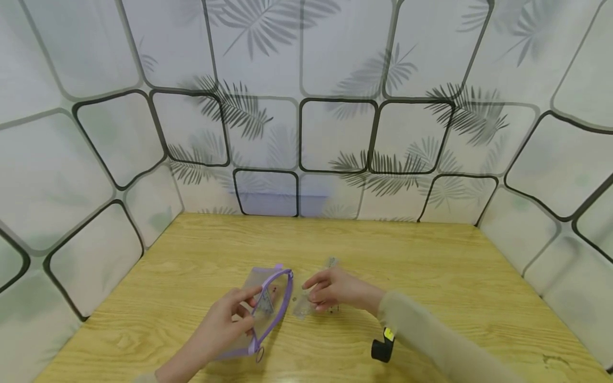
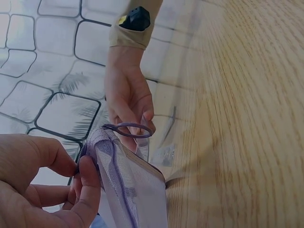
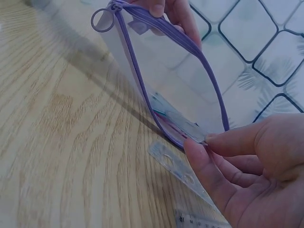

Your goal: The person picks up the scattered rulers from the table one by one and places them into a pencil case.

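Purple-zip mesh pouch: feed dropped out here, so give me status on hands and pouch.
Left hand pinches purple-trimmed mesh zip pouch open. Right hand holds clear plastic ruler at its mouth. Wooden table under both.

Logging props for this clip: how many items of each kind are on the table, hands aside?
Mesh zip pouch with purple trim: 1, held open by the left hand
Clear plastic ruler: 1, under the right hand
Clear flat piece inside the pouch, possibly another ruler: 1
Total: 3
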A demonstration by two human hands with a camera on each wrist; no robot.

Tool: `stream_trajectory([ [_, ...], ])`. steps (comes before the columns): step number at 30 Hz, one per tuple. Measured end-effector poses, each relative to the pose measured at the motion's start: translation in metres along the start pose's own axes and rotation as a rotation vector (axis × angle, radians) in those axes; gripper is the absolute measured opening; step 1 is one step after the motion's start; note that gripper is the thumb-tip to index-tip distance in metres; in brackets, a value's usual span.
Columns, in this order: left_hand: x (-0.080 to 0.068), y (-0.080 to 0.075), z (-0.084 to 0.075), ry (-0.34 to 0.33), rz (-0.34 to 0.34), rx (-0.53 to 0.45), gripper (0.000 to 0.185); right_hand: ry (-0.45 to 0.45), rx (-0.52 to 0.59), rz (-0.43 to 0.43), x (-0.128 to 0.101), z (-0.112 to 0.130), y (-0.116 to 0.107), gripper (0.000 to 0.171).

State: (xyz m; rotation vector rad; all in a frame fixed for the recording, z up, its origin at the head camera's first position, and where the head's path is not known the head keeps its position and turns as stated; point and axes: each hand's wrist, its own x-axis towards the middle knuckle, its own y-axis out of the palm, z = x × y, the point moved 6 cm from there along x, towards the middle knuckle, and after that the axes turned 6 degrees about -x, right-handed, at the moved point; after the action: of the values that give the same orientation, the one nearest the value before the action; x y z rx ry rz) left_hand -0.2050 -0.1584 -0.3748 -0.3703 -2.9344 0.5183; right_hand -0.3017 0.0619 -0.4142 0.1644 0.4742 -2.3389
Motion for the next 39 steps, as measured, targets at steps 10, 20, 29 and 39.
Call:
stream_trajectory([
  [10, 0.000, -0.001, 0.000, 0.003, -0.012, -0.006, 0.059, 0.008, 0.058, 0.023, 0.012, 0.002, 0.014, 0.046],
  [20, 0.000, -0.002, -0.003, 0.006, -0.027, 0.013, 0.058, 0.025, 0.112, -0.023, 0.025, 0.000, 0.024, 0.040],
  [29, 0.000, -0.001, -0.003, 0.011, -0.004, -0.006, 0.058, 0.028, 0.133, -0.015, 0.028, 0.003, 0.030, 0.040],
  [39, 0.000, 0.000, -0.002, 0.005, 0.006, -0.015, 0.059, 0.005, 0.142, -0.020, 0.036, 0.009, 0.038, 0.040],
])
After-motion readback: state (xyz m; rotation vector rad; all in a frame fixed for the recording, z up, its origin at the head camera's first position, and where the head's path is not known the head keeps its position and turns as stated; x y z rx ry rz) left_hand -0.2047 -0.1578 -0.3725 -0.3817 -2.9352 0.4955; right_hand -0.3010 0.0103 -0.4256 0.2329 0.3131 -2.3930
